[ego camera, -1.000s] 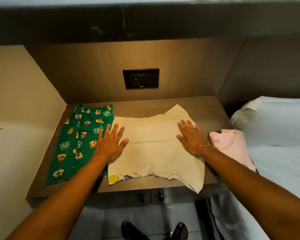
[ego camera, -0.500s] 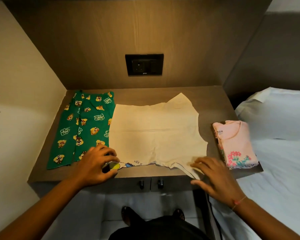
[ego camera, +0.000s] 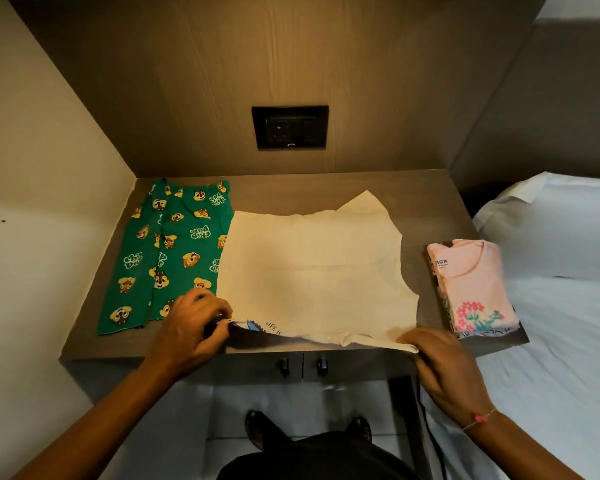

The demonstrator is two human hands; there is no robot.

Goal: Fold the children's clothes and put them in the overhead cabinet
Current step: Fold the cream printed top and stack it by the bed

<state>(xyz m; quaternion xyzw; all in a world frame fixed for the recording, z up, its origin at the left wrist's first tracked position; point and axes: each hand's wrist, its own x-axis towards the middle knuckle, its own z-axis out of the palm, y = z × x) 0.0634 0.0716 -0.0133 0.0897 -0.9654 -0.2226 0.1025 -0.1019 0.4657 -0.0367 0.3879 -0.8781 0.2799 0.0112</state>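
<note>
cream shirt (ego camera: 312, 271) beside green pants (ego camera: 167, 251): left hand (ego camera: 187, 327) and right hand (ego camera: 440, 362) pinch its near corners; lift both evenly, fold away squarely.

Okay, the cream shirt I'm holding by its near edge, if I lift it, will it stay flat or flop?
Probably flop: the cream shirt is thin cloth, and its edge sags between the left hand and right hand. Likely light, since it lies creased and flat. It may slide easily on the smooth countertop.
</note>
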